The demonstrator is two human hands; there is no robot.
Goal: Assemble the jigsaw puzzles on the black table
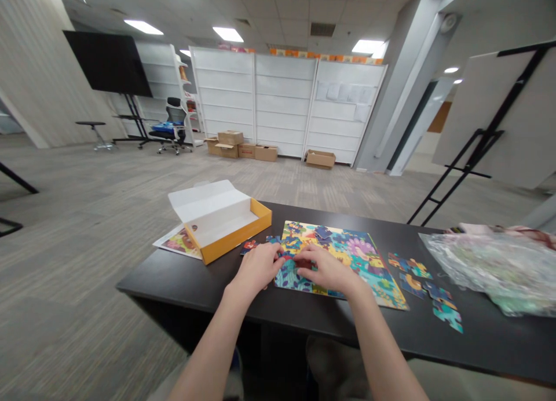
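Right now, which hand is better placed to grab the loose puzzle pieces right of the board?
Probably the right. The right hand rests on the jigsaw puzzle, closer to the loose pieces on that side. The left hand sits farther off, beyond the right hand.

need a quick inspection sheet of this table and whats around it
surface: dark table, items lying on it
job's things: partly assembled jigsaw puzzle under both hands; loose pieces to its right
clutter: open yellow box; printed picture sheet against it; crumpled plastic bag at the right
grippers: left hand and right hand, fingers meeting on the puzzle
cables: nothing seen
surroundings: cardboard boxes by white shelving, office chair, easel board
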